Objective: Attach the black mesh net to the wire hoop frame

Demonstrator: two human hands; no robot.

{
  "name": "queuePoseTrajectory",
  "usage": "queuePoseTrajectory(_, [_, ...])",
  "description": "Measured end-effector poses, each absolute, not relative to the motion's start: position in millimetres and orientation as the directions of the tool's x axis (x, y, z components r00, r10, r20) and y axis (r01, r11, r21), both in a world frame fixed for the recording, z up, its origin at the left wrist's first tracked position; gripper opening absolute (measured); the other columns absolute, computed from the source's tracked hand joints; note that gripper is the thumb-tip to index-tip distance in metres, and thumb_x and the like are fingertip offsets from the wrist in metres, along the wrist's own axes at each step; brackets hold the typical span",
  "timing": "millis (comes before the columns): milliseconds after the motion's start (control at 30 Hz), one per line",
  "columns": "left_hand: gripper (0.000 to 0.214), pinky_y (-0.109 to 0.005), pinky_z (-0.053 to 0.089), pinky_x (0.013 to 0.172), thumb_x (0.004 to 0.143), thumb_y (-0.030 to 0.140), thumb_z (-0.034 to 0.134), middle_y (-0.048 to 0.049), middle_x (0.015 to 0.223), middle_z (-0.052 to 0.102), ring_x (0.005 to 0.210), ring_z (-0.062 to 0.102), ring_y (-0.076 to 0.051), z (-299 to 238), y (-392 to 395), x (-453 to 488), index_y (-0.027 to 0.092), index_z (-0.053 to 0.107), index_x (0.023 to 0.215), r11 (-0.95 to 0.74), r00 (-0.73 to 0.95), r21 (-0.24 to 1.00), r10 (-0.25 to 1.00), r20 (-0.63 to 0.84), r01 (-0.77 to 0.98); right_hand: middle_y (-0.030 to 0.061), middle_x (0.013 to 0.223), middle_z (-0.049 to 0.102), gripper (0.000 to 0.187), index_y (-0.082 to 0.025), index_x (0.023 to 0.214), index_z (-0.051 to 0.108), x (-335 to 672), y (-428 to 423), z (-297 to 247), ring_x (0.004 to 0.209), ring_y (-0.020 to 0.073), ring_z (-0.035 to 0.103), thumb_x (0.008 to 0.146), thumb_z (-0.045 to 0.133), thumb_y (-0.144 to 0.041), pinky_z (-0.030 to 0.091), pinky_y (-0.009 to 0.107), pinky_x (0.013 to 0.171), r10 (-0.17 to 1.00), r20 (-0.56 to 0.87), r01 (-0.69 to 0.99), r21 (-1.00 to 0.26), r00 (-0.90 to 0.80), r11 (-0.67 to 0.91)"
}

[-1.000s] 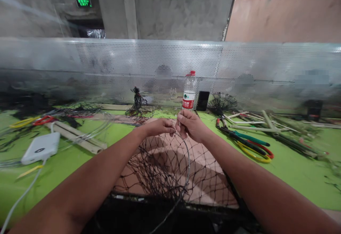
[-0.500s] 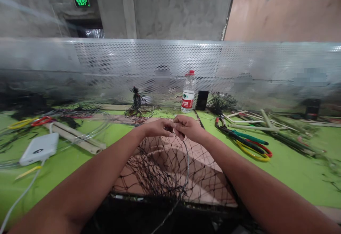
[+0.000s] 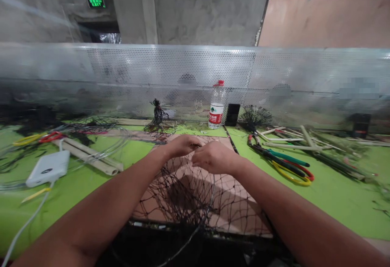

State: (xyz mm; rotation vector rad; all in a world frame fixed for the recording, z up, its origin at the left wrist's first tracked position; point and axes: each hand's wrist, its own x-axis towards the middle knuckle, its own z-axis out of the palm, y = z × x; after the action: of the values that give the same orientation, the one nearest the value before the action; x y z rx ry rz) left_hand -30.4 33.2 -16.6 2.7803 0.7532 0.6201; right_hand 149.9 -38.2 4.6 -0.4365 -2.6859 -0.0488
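Black netting [image 3: 183, 194] spreads across a pinkish board [image 3: 240, 206] on the green desk [image 3: 341, 214], drawn up toward both hands, which looks like what keeps the mesh lifted and open! Left hand [image 3: 181, 145] curls narrow at the top edge, fingertips [image 3: 196, 146] pinched together, though whether a strand sits in that grip is too fine to tell; right hand [image 3: 215, 157] lies close beside it, fingers loosely bent, its grip equally unclear. Off to the right, colour-handled pliers [image 3: 289, 169] sit by bamboo strips [image 3: 292, 146], seemingly laid out within reach, a water bottle [image 3: 216, 105] standing back against the perforated metal screen [image 3: 195, 72]
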Motion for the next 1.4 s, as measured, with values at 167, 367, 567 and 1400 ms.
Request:
queuePoseTrajectory(167, [0.037, -0.024, 0.04, 0.081, 0.072, 0.014, 0.054, -0.0051, 0.104, 0.065, 0.093, 0.056, -0.016, -17.7, 34.8, -28.9, 0.019, 0.062, 0.108, -0.774, 0.718, 0.442, 0.611, 0.333, 0.453, -0.0011, 0.061, 0.061, 0.017, -0.019, 0.06, 0.057, 141.6, -47.2, -1.3, 0.057, 0.011, 0.048, 0.073, 0.05, -0.012, 0.027, 0.026, 0.053, 0.294, 0.234, 0.335, 0.159, -0.926, 0.929])
queuePoseTrajectory(367, [0.048, -0.028, 0.042, 0.081, 0.066, 0.017, 0.061, -0.0091, 0.111, 0.06, 0.096, 0.055, -0.018, -12.6, 34.5, -36.1, 0.015, 0.057, 0.114, -0.596, 0.763, 0.741, 0.621, 0.18, 0.31, -0.0002, 0.065, 0.063, 0.015, -0.02, 0.065, 0.061, 141.5, -40.6, -3.9, 0.061, 0.0117, 0.053, 0.075, 0.052, -0.014, 0.033, 0.025, 0.055, 0.345, 0.358, 0.364, -0.015, -0.868, 0.931])
queuePoseTrajectory(567, [0.02, -0.021, 0.036, 0.059, 0.065, 0.027, 0.064, 0.0013, 0.07, 0.055, 0.066, 0.049, -0.011, -7.7, 25.5, -28.7, 0.012, 0.061, 0.079, -0.613, 0.709, 0.717, 0.663, 0.239, 0.332, 0.001, 0.063, 0.062, 0.016, -0.02, 0.072, 0.062, 148.1, -26.6, 3.7, 0.062, 0.0135, 0.056, 0.082, 0.052, -0.029, 0.044, 0.028, 0.063, 0.633, 0.661, 0.182, -0.62, -0.403, 0.763])
queuePoseTrajectory(1400, [0.026, -0.02, 0.037, 0.063, 0.073, 0.032, 0.061, 0.0, 0.076, 0.061, 0.07, 0.051, -0.012, -7.4, 27.3, -37.0, 0.014, 0.066, 0.09, -0.674, 0.798, 0.638, 0.584, 0.151, 0.373, -0.0011, 0.062, 0.057, 0.019, -0.017, 0.068, 0.055, 155.2, -13.7, 6.3, 0.051, 0.0094, 0.054, 0.076, 0.059, -0.034, 0.045, 0.026, 0.055, 0.792, 0.572, -0.108, -0.819, -0.214, 0.563])
